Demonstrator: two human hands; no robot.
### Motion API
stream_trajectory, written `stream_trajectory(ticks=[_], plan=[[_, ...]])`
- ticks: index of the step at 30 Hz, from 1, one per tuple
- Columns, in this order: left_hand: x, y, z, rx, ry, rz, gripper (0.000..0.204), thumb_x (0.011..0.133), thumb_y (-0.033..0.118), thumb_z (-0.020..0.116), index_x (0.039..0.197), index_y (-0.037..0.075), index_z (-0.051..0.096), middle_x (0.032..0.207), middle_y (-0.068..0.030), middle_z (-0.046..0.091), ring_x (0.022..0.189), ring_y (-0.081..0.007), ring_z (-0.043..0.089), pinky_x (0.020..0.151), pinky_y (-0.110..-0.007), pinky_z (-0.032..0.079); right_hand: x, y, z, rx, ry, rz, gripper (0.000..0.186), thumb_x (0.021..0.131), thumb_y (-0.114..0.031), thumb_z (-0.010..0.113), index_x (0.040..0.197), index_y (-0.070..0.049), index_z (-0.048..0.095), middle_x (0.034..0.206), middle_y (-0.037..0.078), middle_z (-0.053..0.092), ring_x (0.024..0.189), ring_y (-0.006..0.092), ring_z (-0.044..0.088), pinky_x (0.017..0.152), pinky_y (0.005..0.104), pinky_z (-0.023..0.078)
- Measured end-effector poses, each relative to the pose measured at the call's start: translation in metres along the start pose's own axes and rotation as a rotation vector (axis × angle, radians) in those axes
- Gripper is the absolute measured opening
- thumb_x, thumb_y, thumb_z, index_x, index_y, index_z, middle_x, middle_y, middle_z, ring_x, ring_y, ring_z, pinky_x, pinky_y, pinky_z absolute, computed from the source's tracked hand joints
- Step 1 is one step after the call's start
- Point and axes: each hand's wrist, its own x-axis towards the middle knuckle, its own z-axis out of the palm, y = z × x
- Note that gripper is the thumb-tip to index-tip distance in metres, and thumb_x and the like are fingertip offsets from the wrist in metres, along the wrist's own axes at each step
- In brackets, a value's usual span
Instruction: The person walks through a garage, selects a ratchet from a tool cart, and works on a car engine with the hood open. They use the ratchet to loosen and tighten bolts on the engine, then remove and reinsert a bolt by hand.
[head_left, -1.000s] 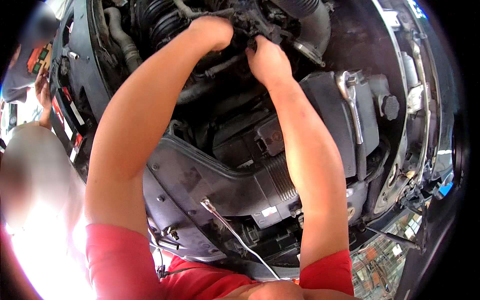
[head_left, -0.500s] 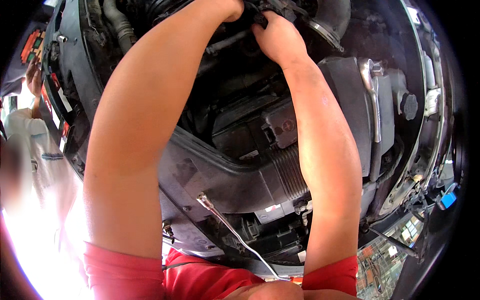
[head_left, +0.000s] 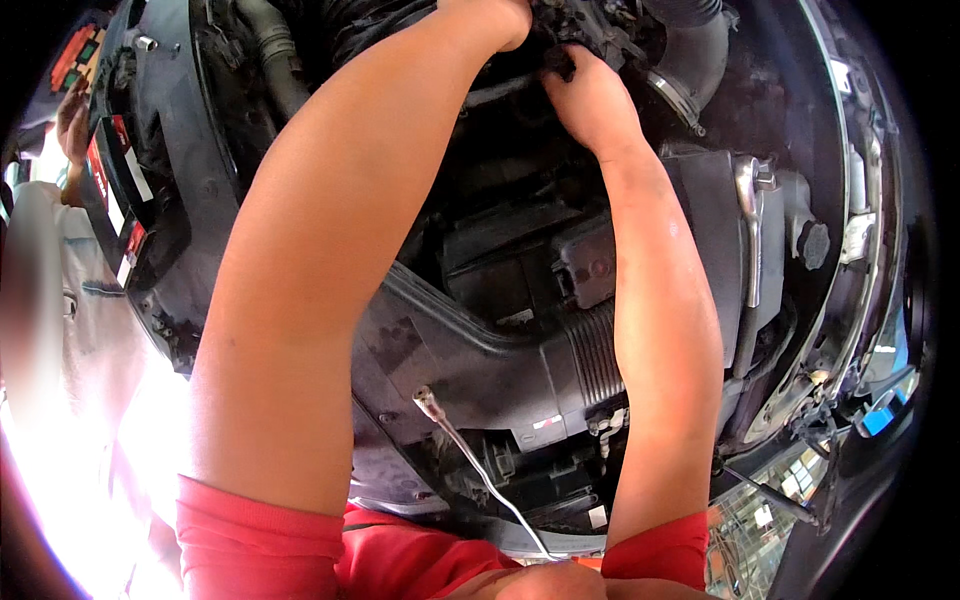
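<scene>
So both arms were stretched deep into the engine bay, red sleeves [head_left: 260, 535] down at the bottom. The right hand [head_left: 598, 100] was curled at a small dark engine part [head_left: 562, 65], which sat up near the top between the 2 hands. Thumb and fingers were close around it, but I couldn't tell if they'd actually clamped on. Left hand [head_left: 500, 22] was cut off by the top edge with its fingers hidden, so no clue on that grip either. Just right of the right hand was a fat dark hose [head_left: 695, 60] with a metal clamp [head_left: 680, 105]. A shiny ratchet [head_left: 750, 230] lay on a black box [head_left: 712, 205], and a long socket tool [head_left: 485, 470] rested nearer the person. Somebody else's hand [head_left: 72, 125] showed far left.
</scene>
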Motion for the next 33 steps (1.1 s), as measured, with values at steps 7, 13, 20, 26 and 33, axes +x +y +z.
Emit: stream_trajectory(ticks=[7, 13, 20, 26, 33], plan=[[0.003, 0.002, -0.007, 0.019, -0.021, -0.040, 0.029, 0.092, 0.016, 0.054, 0.111, 0.009, 0.074, 0.122, -0.0121, 0.069, 0.113, -0.0255, 0.067, 0.091, -0.039, 0.053, -0.002, -0.006, -0.005, 0.011, 0.010, 0.004, 0.046, 0.088, -0.029, 0.066, 0.129, -0.009, 0.060, 0.117, 0.022, 0.066, 0.113, 0.0391, 0.061, 0.096, 0.0450, 0.049], [0.043, -0.006, 0.028, 0.267, -0.098, 0.071, 0.027, 0.088, 0.009, 0.067, 0.113, 0.014, 0.073, 0.117, -0.0163, 0.068, 0.100, -0.0363, 0.068, 0.078, -0.047, 0.054, -0.003, -0.009, -0.013, 0.005, -0.071, 0.100, 0.047, 0.088, -0.031, 0.062, 0.130, -0.009, 0.060, 0.120, 0.021, 0.066, 0.115, 0.0377, 0.060, 0.098, 0.0450, 0.049], [0.052, -0.007, 0.033, 0.378, -0.143, 0.244, 0.025, 0.087, 0.027, 0.075, 0.092, 0.003, 0.077, 0.098, -0.0182, 0.073, 0.092, -0.0348, 0.070, 0.076, -0.046, 0.055, -0.007, -0.005, -0.013, 0.014, -0.083, 0.118, 0.048, 0.089, -0.031, 0.060, 0.132, -0.009, 0.058, 0.121, 0.021, 0.065, 0.117, 0.0376, 0.059, 0.100, 0.0449, 0.048], [0.050, -0.021, 0.028, 0.246, -0.083, 0.365, 0.033, 0.083, 0.028, 0.078, 0.104, 0.002, 0.074, 0.104, -0.0188, 0.072, 0.099, -0.0360, 0.068, 0.083, -0.046, 0.054, -0.005, -0.006, -0.013, 0.007, -0.077, 0.117, 0.048, 0.089, -0.032, 0.060, 0.132, -0.011, 0.058, 0.123, 0.020, 0.065, 0.118, 0.0366, 0.059, 0.100, 0.0443, 0.048], [0.054, -0.022, 0.031, 0.437, -0.199, 0.412, 0.031, 0.084, 0.024, 0.077, 0.103, 0.000, 0.073, 0.106, -0.0200, 0.071, 0.101, -0.0366, 0.068, 0.086, -0.045, 0.055, -0.003, -0.009, -0.012, -0.006, -0.088, 0.109, 0.050, 0.089, -0.032, 0.061, 0.134, -0.012, 0.057, 0.124, 0.020, 0.064, 0.119, 0.0361, 0.058, 0.101, 0.0439, 0.047]])
